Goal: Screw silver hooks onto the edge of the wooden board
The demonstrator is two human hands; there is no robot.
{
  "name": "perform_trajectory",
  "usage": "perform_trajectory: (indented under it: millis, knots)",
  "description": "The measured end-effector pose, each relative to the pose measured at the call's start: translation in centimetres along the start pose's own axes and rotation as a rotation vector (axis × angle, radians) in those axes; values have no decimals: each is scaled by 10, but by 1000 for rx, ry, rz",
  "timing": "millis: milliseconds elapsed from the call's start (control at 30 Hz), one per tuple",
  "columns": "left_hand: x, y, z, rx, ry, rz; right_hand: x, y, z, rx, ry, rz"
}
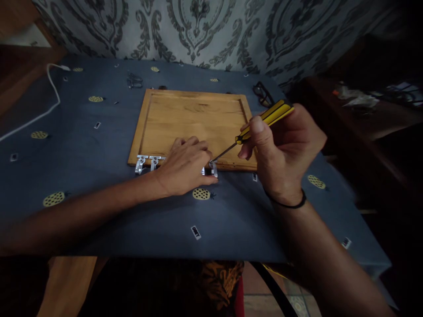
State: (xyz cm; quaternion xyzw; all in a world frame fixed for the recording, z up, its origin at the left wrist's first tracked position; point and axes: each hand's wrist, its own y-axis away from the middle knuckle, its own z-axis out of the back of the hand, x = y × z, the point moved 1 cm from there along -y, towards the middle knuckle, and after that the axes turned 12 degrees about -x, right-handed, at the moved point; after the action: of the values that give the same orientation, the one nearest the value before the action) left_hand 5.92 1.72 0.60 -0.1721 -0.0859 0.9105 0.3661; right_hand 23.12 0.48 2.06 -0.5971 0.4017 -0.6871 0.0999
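Observation:
A wooden panel [194, 116] with a raised frame lies flat on the cloth-covered table. Along its near edge sit several silver metal hinges [154, 162]. My right hand [287, 149] grips a screwdriver [269, 121] by its yellow and black handle. The shaft slants down to the left, and its tip meets a hinge [214, 168] at the near edge. My left hand [187, 165] rests over the panel's near edge, thumb and fingers around that same hinge, pressing or holding it. Part of the hinge row is hidden beneath this hand.
A pair of glasses [263, 94] lies beyond the panel's right corner. Small metal pieces [135, 80] sit at the back left. A white cable [54, 88] runs along the left. Patterned curtain [198, 31] hangs behind; a dark wooden surface with plastic wrapping [360, 97] is at right.

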Motion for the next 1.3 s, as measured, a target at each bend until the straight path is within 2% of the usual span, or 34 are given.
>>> perform_trajectory:
  millis: [167, 567, 833, 1133, 1300]
  knots:
    - [-1, 0, 0, 12, -5, 6, -3, -3, -1, 20, -21, 35]
    - [-2, 0, 2, 23, -5, 16, 1, -5, 2, 71, 30, -28]
    - [0, 1, 0, -32, 7, -9, -2, -11, 6, 149, -9, -47]
    - [-1, 0, 0, -24, -21, -2, -6, -8, 1, 103, -95, -80]
    - [-1, 0, 0, -19, -24, -3, -6, -5, 1, 96, -46, -101]
